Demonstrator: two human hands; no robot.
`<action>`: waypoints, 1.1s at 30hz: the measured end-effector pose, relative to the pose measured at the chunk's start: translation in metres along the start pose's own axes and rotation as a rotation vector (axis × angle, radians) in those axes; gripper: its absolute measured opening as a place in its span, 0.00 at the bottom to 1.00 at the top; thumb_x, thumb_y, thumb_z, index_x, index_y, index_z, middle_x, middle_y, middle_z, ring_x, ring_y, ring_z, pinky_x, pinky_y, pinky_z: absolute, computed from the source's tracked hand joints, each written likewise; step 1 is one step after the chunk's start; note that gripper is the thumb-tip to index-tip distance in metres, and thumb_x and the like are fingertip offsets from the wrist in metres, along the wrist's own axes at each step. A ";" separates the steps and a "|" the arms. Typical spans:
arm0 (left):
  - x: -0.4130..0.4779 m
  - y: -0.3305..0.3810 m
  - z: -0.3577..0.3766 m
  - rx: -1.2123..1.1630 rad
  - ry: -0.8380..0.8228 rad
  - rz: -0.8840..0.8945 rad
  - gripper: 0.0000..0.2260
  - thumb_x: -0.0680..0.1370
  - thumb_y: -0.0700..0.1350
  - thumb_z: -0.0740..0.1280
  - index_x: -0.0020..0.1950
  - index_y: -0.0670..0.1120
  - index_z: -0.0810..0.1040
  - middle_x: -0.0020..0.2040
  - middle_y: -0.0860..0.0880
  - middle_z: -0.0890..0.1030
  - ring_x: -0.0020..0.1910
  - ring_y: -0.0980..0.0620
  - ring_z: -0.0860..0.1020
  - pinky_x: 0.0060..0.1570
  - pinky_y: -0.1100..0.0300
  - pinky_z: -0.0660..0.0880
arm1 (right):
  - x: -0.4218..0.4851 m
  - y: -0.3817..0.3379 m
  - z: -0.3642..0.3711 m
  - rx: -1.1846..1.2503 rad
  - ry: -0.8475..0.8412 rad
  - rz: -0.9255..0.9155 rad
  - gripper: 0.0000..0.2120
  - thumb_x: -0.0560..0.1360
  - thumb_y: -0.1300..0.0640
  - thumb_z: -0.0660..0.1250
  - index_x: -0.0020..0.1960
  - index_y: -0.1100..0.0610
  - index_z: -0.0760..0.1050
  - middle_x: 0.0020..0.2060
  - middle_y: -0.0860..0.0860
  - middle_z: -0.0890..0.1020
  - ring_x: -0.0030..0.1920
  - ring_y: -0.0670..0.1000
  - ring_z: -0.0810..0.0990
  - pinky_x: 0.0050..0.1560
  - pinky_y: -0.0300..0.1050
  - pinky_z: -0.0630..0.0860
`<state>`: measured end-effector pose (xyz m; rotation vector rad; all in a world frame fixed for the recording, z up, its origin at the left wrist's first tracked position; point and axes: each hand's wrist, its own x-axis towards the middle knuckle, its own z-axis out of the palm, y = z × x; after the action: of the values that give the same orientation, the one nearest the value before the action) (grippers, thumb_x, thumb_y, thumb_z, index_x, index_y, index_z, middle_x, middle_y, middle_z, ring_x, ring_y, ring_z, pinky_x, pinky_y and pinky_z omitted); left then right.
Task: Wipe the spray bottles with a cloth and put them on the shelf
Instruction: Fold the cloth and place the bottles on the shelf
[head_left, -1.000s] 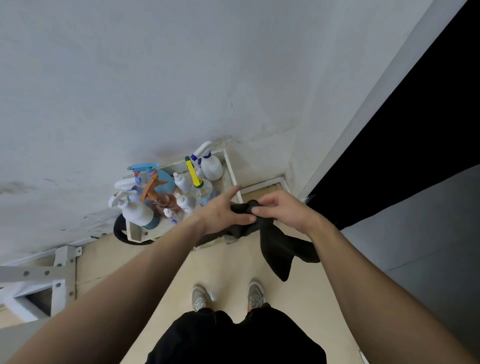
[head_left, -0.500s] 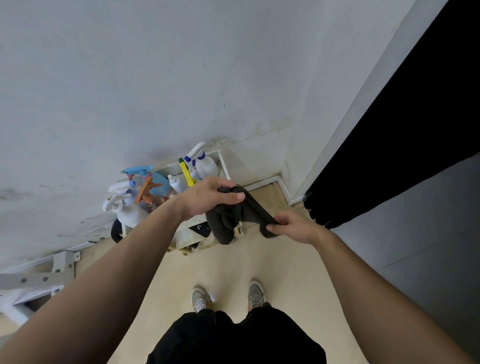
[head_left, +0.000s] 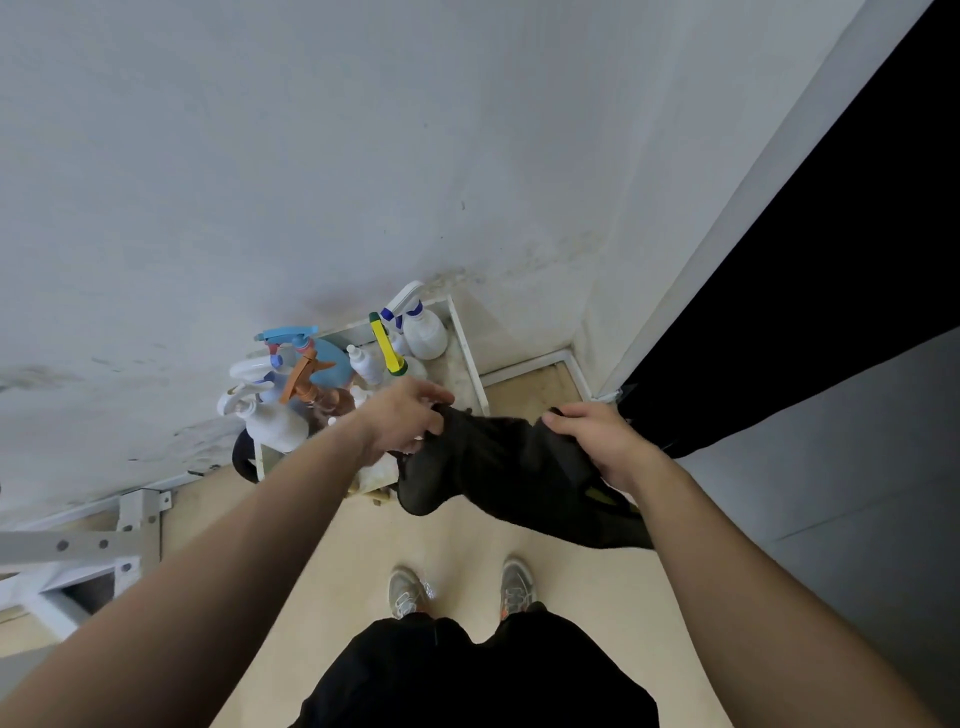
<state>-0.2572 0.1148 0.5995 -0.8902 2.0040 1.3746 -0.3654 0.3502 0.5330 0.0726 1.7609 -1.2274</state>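
Note:
A black cloth (head_left: 498, 467) is stretched between my two hands at waist height. My left hand (head_left: 408, 418) grips its left end, and my right hand (head_left: 597, 441) grips its right end, with a loose fold hanging below. Beyond the hands, several spray bottles stand crowded on a low white shelf (head_left: 467, 353) against the wall: a white one with a blue collar (head_left: 425, 332), a blue one (head_left: 324, 358), an orange-topped one (head_left: 304, 376), a yellow-nozzled one (head_left: 384, 345) and a white one at the left (head_left: 272, 423). My left hand hides part of the shelf.
A white metal frame (head_left: 130, 530) lies on the floor at the left. A dark opening (head_left: 831, 260) fills the right side beside a grey wall panel (head_left: 857, 493). My two shoes (head_left: 462, 590) stand on the beige floor below the cloth.
My hands have drawn apart, spreading the cloth wider between them. The right hand rose and moved right; the cloth went from bunched to stretched out.

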 end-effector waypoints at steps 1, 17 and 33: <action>0.001 -0.001 0.010 -0.004 0.026 0.012 0.21 0.78 0.34 0.67 0.71 0.46 0.74 0.61 0.45 0.76 0.50 0.47 0.80 0.47 0.57 0.82 | -0.002 -0.005 0.005 0.059 -0.022 0.008 0.08 0.81 0.56 0.69 0.55 0.60 0.83 0.51 0.59 0.87 0.53 0.58 0.86 0.56 0.54 0.82; -0.013 0.022 0.062 -0.696 0.086 -0.002 0.14 0.78 0.27 0.56 0.47 0.42 0.77 0.52 0.35 0.81 0.43 0.37 0.84 0.40 0.52 0.84 | -0.012 -0.019 0.047 0.136 -0.134 0.001 0.08 0.79 0.59 0.68 0.52 0.61 0.82 0.43 0.56 0.85 0.40 0.54 0.84 0.43 0.48 0.81; 0.041 -0.045 0.045 0.558 0.101 0.317 0.26 0.68 0.50 0.75 0.67 0.57 0.77 0.66 0.46 0.72 0.63 0.44 0.71 0.62 0.48 0.73 | -0.022 -0.053 0.019 -0.307 -0.383 -0.158 0.19 0.74 0.71 0.63 0.53 0.53 0.86 0.49 0.53 0.87 0.50 0.52 0.84 0.50 0.40 0.80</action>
<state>-0.2449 0.1368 0.5278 -0.4059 2.5021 0.8407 -0.3692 0.3194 0.5851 -0.4594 1.6127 -0.9869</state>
